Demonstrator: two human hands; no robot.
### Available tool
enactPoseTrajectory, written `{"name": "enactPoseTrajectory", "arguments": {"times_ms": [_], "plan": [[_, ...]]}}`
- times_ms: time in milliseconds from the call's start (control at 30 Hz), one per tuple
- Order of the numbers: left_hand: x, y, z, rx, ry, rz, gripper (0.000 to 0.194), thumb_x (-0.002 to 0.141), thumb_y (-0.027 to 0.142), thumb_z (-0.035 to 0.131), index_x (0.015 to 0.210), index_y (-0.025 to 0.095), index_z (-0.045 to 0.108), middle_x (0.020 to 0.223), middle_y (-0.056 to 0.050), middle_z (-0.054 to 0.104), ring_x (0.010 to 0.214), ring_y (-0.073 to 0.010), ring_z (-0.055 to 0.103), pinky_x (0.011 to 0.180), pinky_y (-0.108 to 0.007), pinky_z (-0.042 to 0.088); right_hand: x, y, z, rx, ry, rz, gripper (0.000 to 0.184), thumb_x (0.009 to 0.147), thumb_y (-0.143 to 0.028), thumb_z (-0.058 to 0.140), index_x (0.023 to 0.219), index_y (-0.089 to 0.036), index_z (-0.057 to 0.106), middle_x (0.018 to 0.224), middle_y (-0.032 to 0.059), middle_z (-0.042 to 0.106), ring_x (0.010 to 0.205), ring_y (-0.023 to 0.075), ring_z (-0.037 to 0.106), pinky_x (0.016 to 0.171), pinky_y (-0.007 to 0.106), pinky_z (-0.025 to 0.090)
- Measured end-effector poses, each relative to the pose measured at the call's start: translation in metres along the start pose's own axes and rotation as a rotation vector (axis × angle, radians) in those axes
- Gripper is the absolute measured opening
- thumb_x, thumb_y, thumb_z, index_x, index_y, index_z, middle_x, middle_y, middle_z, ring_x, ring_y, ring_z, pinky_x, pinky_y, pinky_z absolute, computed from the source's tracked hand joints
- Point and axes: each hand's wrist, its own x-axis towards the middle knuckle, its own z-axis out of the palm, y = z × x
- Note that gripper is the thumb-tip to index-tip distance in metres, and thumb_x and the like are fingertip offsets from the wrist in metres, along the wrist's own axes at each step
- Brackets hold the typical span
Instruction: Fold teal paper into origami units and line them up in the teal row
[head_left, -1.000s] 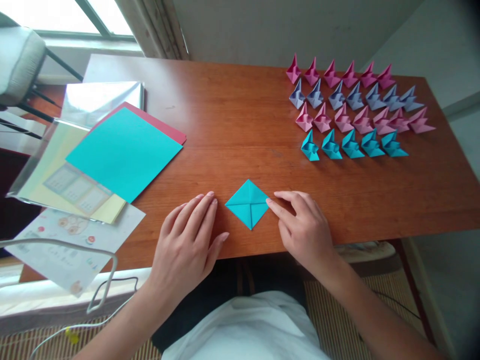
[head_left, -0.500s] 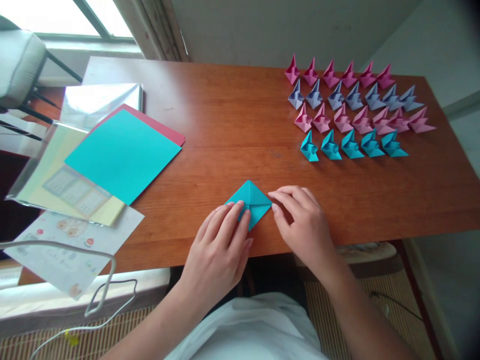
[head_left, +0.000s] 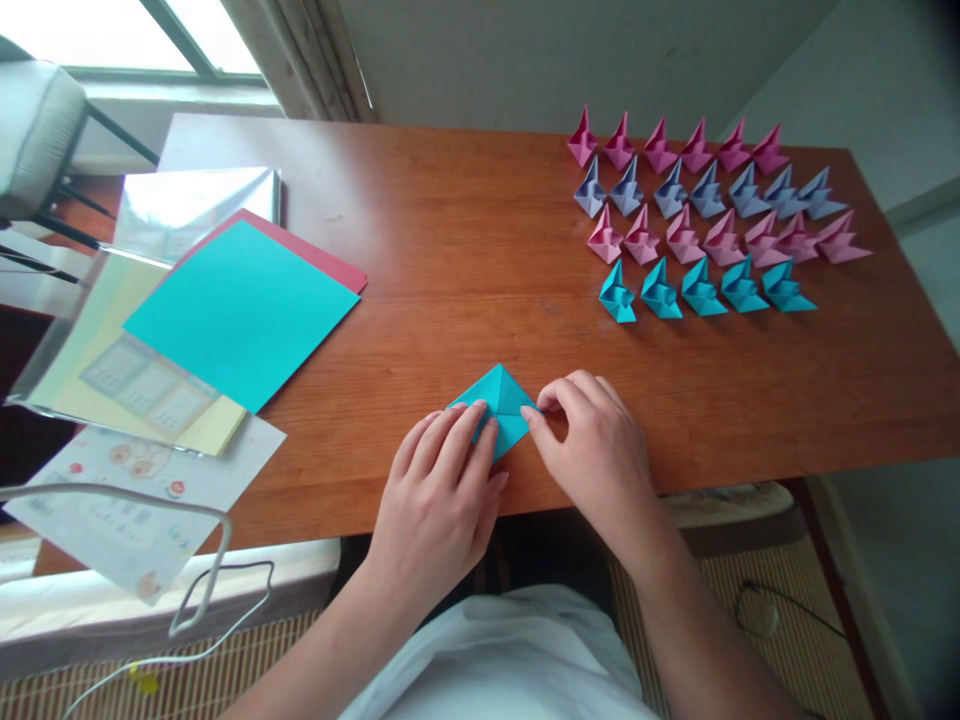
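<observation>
A turquoise origami paper [head_left: 501, 398], folded into a diamond with creases meeting at its middle, lies near the table's front edge. My left hand [head_left: 439, 470] rests on its left half, fingers stretched out and pressing it to the wood; that part of the paper is hidden. At the right corner, my right hand [head_left: 596, 440] pinches the paper between thumb and index finger, the other fingers curled. Beyond my hands stand finished folded figures in rows: turquoise [head_left: 660, 290], light pink [head_left: 682, 238], lavender [head_left: 670, 192] and deep pink [head_left: 660, 148].
On the left lie a turquoise sheet [head_left: 247, 310] over a red sheet [head_left: 337, 265], a clear pack with yellow paper [head_left: 67, 340], a silvery pack [head_left: 202, 200] and a printed white sheet [head_left: 150, 510]. A white cable [head_left: 221, 560] hangs by the front edge of the wooden table [head_left: 450, 250].
My right thumb and index finger have moved slightly left onto the paper's right corner and closed on it. My left hand stays pressed on the paper.
</observation>
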Motion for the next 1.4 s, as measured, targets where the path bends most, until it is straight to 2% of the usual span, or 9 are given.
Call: {"name": "enactPoseTrajectory", "arguments": {"times_ms": [200, 433, 533, 600, 800, 1000, 1133, 1267, 1400], "plan": [[0.002, 0.0, 0.0, -0.05, 0.004, -0.031, 0.042, 0.093, 0.024, 0.061, 0.134, 0.013, 0.06, 0.143, -0.015, 0.063, 0.128, -0.035, 0.058, 0.11, -0.05, 0.045, -0.002, 0.003, 0.002, 0.101, 0.045, -0.034, 0.019, 0.096, -0.025, 0.062, 0.078, -0.024, 0.055, 0.083, 0.0043, 0.066, 0.083, 0.023, 0.06, 0.073, 0.036, 0.045], [0.004, 0.0, -0.001, -0.106, 0.013, -0.059, 0.046, 0.093, 0.023, 0.061, 0.138, 0.013, 0.056, 0.142, -0.015, 0.064, 0.127, -0.0335, 0.058, 0.109, -0.049, 0.045, -0.006, -0.007, -0.001, 0.335, 0.053, 0.082, 0.014, 0.095, -0.022, 0.061, 0.081, -0.023, 0.057, 0.077, 0.0003, 0.067, 0.071, 0.0172, 0.064, 0.065, 0.03, 0.048], [0.006, -0.001, -0.001, -0.133, 0.018, -0.076, 0.046, 0.093, 0.023, 0.061, 0.138, 0.014, 0.056, 0.142, -0.015, 0.063, 0.127, -0.0335, 0.058, 0.109, -0.05, 0.046, -0.007, -0.01, 0.0, 0.43, 0.083, 0.079, 0.003, 0.095, -0.022, 0.061, 0.092, -0.023, 0.062, 0.084, 0.0004, 0.072, 0.071, 0.0158, 0.068, 0.064, 0.028, 0.052], [0.008, -0.001, -0.002, -0.183, 0.024, -0.094, 0.047, 0.093, 0.022, 0.061, 0.139, 0.015, 0.055, 0.143, -0.015, 0.063, 0.127, -0.0332, 0.058, 0.11, -0.051, 0.046, -0.007, -0.012, 0.0, 0.457, 0.132, 0.051, 0.01, 0.095, -0.021, 0.061, 0.104, -0.024, 0.064, 0.093, 0.0023, 0.075, 0.079, 0.0171, 0.072, 0.068, 0.028, 0.056], [0.011, 0.006, -0.015, -0.695, 0.106, -0.293, 0.049, 0.096, 0.021, 0.062, 0.144, 0.022, 0.054, 0.143, -0.013, 0.063, 0.131, -0.0277, 0.06, 0.11, -0.042, 0.051, -0.013, -0.023, -0.011, 0.449, 0.287, -0.118, 0.026, 0.096, -0.016, 0.06, 0.12, -0.026, 0.062, 0.105, 0.0059, 0.076, 0.094, 0.0209, 0.072, 0.086, 0.037, 0.06], [0.02, 0.011, -0.024, -1.379, 0.162, -0.685, 0.04, 0.098, 0.036, 0.063, 0.135, 0.023, 0.065, 0.135, -0.01, 0.07, 0.122, -0.028, 0.068, 0.101, -0.037, 0.057, -0.016, -0.03, -0.022, 0.54, 0.192, -0.363, 0.032, 0.093, -0.019, 0.063, 0.124, -0.024, 0.062, 0.116, 0.0086, 0.073, 0.114, 0.027, 0.067, 0.102, 0.051, 0.055], [0.028, 0.005, -0.019, -1.533, 0.185, -0.832, 0.032, 0.09, 0.035, 0.074, 0.118, 0.019, 0.073, 0.112, -0.009, 0.078, 0.101, -0.0236, 0.074, 0.089, -0.031, 0.059, -0.015, -0.027, -0.02, 0.512, 0.195, -0.429, 0.034, 0.089, -0.011, 0.065, 0.121, -0.022, 0.063, 0.114, 0.0081, 0.075, 0.114, 0.0259, 0.066, 0.101, 0.049, 0.056], [0.029, -0.003, -0.015, -1.5, 0.214, -0.848, 0.023, 0.088, 0.032, 0.078, 0.106, 0.019, 0.075, 0.103, -0.006, 0.079, 0.092, -0.0187, 0.072, 0.079, -0.024, 0.057, -0.015, -0.02, -0.022, 0.477, 0.259, -0.356, 0.035, 0.089, -0.005, 0.062, 0.118, -0.025, 0.065, 0.115, 0.0074, 0.074, 0.113, 0.0249, 0.066, 0.1, 0.049, 0.056], [0.027, -0.007, -0.014, -1.478, 0.213, -0.831, 0.021, 0.088, 0.032, 0.077, 0.106, 0.02, 0.076, 0.101, -0.005, 0.078, 0.092, -0.0174, 0.071, 0.077, -0.023, 0.056, -0.013, -0.011, -0.024, 0.489, 0.285, -0.162, 0.028, 0.095, -0.014, 0.061, 0.119, -0.026, 0.067, 0.119, 0.0084, 0.072, 0.112, 0.0246, 0.067, 0.098, 0.047, 0.056]]}}
